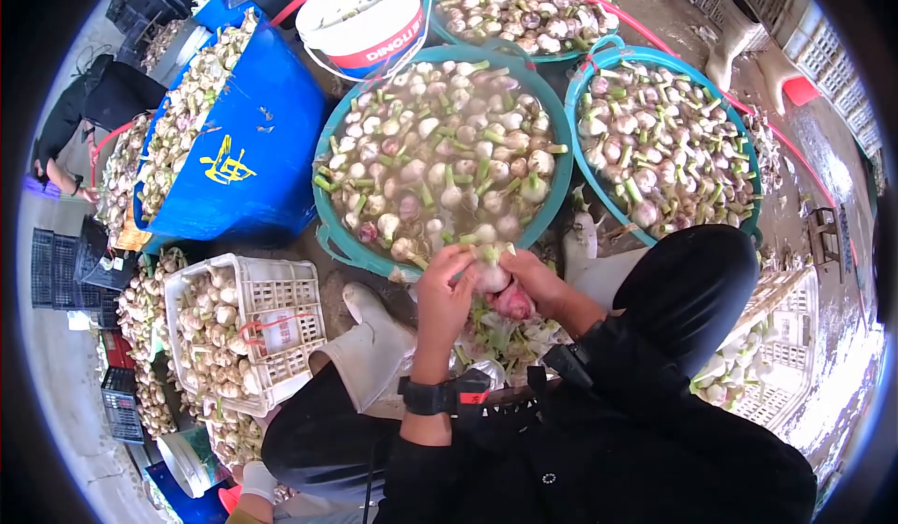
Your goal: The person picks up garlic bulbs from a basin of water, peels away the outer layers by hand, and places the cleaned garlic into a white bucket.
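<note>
Both hands meet in front of my knees, at the near rim of a green tub full of garlic bulbs in cloudy water. My left hand is closed on the left side of a pale garlic bulb. My right hand grips the same bulb from the right. Reddish-pink peeled skin hangs just under the bulb, by the right fingers. Below the hands lies a heap of loose skins and leaves between my boots.
A second green tub of garlic stands at right, a third behind. At left are a blue bin and a white crate, both with garlic. A white bucket, a red hose and another person's arm also show.
</note>
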The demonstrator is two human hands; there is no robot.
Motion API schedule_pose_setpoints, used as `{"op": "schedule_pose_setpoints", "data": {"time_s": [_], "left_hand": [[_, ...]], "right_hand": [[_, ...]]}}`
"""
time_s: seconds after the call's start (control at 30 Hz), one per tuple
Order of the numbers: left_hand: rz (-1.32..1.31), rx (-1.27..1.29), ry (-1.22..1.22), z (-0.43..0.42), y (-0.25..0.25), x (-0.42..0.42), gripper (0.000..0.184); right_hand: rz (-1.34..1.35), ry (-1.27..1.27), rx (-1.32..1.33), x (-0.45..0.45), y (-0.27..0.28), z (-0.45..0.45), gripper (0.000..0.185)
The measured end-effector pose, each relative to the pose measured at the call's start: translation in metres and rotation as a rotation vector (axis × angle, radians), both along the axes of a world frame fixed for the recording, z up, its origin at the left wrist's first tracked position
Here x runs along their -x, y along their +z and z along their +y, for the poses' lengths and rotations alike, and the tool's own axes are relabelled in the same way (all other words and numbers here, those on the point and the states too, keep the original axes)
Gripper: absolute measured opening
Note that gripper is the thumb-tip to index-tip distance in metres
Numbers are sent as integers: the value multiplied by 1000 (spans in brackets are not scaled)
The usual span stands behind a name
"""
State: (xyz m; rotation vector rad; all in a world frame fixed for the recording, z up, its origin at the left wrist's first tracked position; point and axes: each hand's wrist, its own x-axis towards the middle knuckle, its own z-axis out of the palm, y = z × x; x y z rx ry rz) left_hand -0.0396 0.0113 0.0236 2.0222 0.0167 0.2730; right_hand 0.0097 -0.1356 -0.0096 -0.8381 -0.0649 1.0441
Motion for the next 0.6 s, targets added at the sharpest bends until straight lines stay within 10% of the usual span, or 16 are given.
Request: {"op": "schedule_pose_setpoints", "data": {"time_s": [0.5, 0.6], "left_hand": [[197, -3, 302, 2, -12, -2, 16], [136, 365, 284, -5, -7, -1, 19]], "right_hand": [[-167, -68, 27, 3, 13, 2, 48], [-233, -118, 19, 5, 13, 6, 47]]}}
